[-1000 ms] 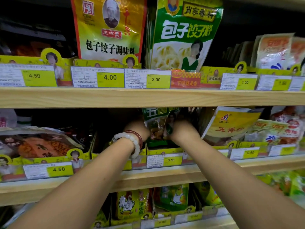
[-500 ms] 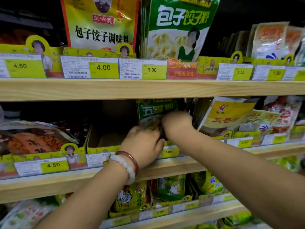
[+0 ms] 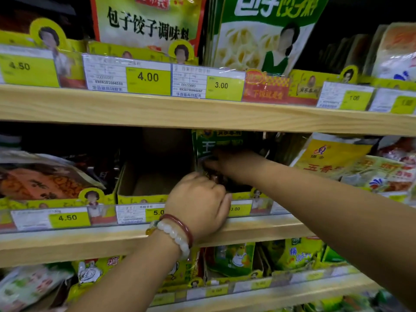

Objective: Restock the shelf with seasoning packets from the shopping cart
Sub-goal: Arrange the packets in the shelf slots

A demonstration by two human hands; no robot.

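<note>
A person stands before wooden store shelves (image 3: pixel 202 113) stocked with seasoning packets. Both bare arms reach to the middle shelf. The right hand (image 3: pixel 234 163) curls its fingers around a green seasoning packet (image 3: pixel 222 143) standing upright in a yellow display box; the packet's front shows a large white character 五, with the rest hidden by the hand and shadow. The left hand (image 3: pixel 198 203), wearing a white bead bracelet (image 3: pixel 175 237) and a dark red bangle (image 3: pixel 180 226), sits just below and in front of the same packet with fingers curled toward its lower edge; the fingertips are hidden, so whether it actually holds the packet cannot be told. Left of the packet is an open cardboard display box (image 3: pixel 144 185).

Yellow price tags run along the shelf edges. On the upper shelf they read 4.50, 4.00 (image 3: pixel 148 77), 3.00 (image 3: pixel 221 85) and 1.00. On the middle shelf they read 4.50 (image 3: pixel 67 217), a partly covered 5.0, and 3.00.

Above stand a large yellow packet (image 3: pixel 148 21) printed 包子饺子调味料 and a green and white packet (image 3: pixel 265 34) printed 包子饺子料, showing dumplings. To the right of the hands leans a yellow packet (image 3: pixel 333 156) marked 五香. The lowest shelf holds yellow packets with a rooster picture (image 3: pixel 90 275).
</note>
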